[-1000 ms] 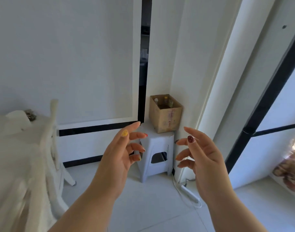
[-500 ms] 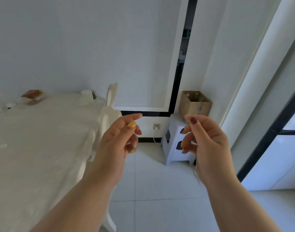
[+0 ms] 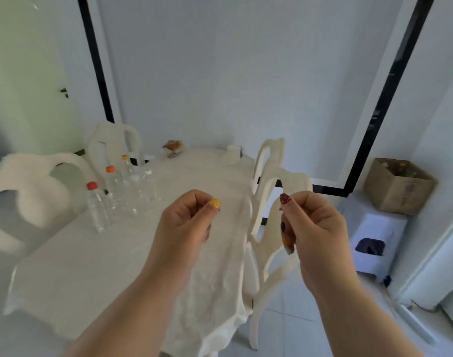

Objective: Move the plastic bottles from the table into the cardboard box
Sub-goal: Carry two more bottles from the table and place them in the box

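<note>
Between the two raised hands nothing is held: the left hand (image 3: 186,222) has its fingers curled loosely inward with the thumb tip resting against them, and the right hand (image 3: 315,228) is curled the same way, thumb up, fingers folded toward the palm. Both hover empty above the near end of the table (image 3: 96,266).

This reads as the trip to fetch more bottles. Four clear plastic bottles stand upright in a tight group on the table's left side, well apart from either hand: a red-capped bottle (image 3: 98,207) nearest, an orange-capped bottle (image 3: 112,186) behind it, a yellow-capped bottle (image 3: 126,167) farther back and a white-capped bottle (image 3: 148,186) beside them. The next move likely calls for reaching left and forward and opening a hand around one bottle's body; being light and close together, the neighbours could topple.

A pale cloth covers the table, ringed by white chairs (image 3: 271,191). At far right the cardboard box (image 3: 397,189) sits on a white plastic stool (image 3: 374,233) in the corner, with bottle caps dimly visible inside.
</note>
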### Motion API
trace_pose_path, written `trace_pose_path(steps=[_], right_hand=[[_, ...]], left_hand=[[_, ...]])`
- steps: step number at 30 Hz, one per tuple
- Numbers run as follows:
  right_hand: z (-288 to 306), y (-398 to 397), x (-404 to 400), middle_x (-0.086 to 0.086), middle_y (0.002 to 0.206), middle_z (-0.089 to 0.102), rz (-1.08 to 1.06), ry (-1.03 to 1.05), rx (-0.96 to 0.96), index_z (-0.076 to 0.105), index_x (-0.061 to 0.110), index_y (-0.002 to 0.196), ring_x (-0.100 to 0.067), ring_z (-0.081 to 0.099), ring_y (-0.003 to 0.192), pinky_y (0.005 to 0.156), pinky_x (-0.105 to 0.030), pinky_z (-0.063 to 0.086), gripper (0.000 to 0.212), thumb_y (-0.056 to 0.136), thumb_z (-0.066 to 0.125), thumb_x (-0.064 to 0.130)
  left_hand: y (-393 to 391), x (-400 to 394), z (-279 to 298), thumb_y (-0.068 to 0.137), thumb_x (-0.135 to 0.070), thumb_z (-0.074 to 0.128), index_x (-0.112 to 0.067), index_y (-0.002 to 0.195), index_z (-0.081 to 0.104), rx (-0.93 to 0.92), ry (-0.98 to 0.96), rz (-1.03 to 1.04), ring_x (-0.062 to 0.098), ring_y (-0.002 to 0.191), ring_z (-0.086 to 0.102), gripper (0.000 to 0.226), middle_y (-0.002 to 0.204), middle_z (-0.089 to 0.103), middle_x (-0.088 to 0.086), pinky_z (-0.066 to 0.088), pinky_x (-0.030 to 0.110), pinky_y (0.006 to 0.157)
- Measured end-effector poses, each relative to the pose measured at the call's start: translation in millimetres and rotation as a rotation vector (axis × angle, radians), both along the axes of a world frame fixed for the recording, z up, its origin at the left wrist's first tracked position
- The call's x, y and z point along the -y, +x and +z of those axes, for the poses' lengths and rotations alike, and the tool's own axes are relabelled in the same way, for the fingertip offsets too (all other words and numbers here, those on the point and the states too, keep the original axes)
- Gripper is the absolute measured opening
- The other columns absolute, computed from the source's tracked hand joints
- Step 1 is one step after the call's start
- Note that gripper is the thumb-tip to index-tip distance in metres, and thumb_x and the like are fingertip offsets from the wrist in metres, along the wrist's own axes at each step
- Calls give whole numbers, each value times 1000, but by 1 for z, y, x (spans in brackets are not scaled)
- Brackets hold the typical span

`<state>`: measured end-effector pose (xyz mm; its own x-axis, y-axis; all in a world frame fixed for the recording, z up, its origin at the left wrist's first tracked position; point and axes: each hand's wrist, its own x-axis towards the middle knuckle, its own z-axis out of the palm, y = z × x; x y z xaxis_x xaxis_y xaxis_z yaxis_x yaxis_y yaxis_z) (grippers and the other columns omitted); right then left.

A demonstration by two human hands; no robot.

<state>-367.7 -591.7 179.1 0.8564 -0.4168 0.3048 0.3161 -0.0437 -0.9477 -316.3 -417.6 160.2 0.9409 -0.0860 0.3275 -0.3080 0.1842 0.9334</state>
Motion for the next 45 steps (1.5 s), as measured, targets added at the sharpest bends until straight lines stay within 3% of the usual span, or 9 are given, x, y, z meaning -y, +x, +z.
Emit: trace_pose_path(steps=[9, 15, 23, 26, 30, 33, 37, 41, 45], right_hand=[[-27, 66, -188, 0, 54, 59, 88, 109, 18, 62, 13, 72, -17, 48, 41, 40, -24, 38, 22, 93, 58, 13], [-41, 138, -287, -3, 91, 75, 196, 45, -67, 68, 15, 98, -21, 73, 79, 63, -31, 57, 15, 96, 53, 13], [-79, 229, -306, 7, 106, 74, 188, -38, -147, 68, 31, 102, -8, 68, 104, 98, -41, 52, 14, 91, 61, 28], [-99, 285, -310, 10, 107, 72, 172, -83, -184, 67, 35, 102, -7, 67, 103, 98, -42, 51, 13, 90, 64, 32], [-123, 365, -314, 18, 107, 66, 177, -162, -254, 63, 39, 102, -1, 63, 102, 89, -29, 52, 14, 91, 62, 29], [-142, 414, -313, 18, 116, 63, 160, -263, -292, 60, 31, 114, 0, 61, 105, 76, -15, 45, 24, 91, 63, 30], [-171, 469, -312, 12, 125, 58, 156, -355, -347, 55, 27, 125, -9, 57, 114, 88, -23, 44, 39, 88, 64, 32], [-199, 513, -315, 10, 134, 54, 175, -435, -399, 48, 27, 135, -10, 51, 123, 101, -31, 43, 53, 86, 67, 34], [-216, 539, -318, 10, 127, 60, 158, -491, -409, 48, 26, 133, -10, 55, 120, 97, -27, 43, 56, 83, 71, 32]], left_hand=[[43, -205, -10, 84, -28, 55, -30, 82, 76, -19, 51, 25, 12, 66, 58, 21, 72, 66, -5, 43, 29, 64], [102, -310, -30, 85, -30, 53, -32, 95, 76, -78, 44, 113, 15, 87, 70, 25, 92, 76, -3, 47, 34, 84], [177, -338, -60, 86, -28, 59, -28, 108, 71, -168, 129, 161, 8, 108, 69, 25, 116, 74, -7, 44, 36, 104], [226, -345, -78, 82, -29, 61, -32, 110, 69, -185, 180, 186, 6, 114, 65, 29, 121, 71, -12, 46, 31, 98], [302, -346, -102, 89, -19, 68, -47, 100, 66, -212, 215, 229, 1, 112, 62, 30, 120, 68, -13, 46, 9, 77], [350, -345, -125, 76, -35, 68, -58, 101, 60, -199, 337, 333, -10, 114, 55, 35, 123, 59, -18, 45, 24, 96], [395, -344, -155, 70, -44, 67, -45, 124, 51, -235, 488, 398, -4, 122, 50, 57, 124, 48, -27, 41, 32, 105], [422, -344, -179, 73, -36, 76, -41, 128, 50, -296, 581, 421, 9, 118, 54, 61, 122, 51, -24, 44, 38, 105], [436, -346, -194, 74, -27, 82, -37, 118, 58, -303, 665, 471, 7, 106, 59, 50, 117, 60, -15, 48, 28, 95]])
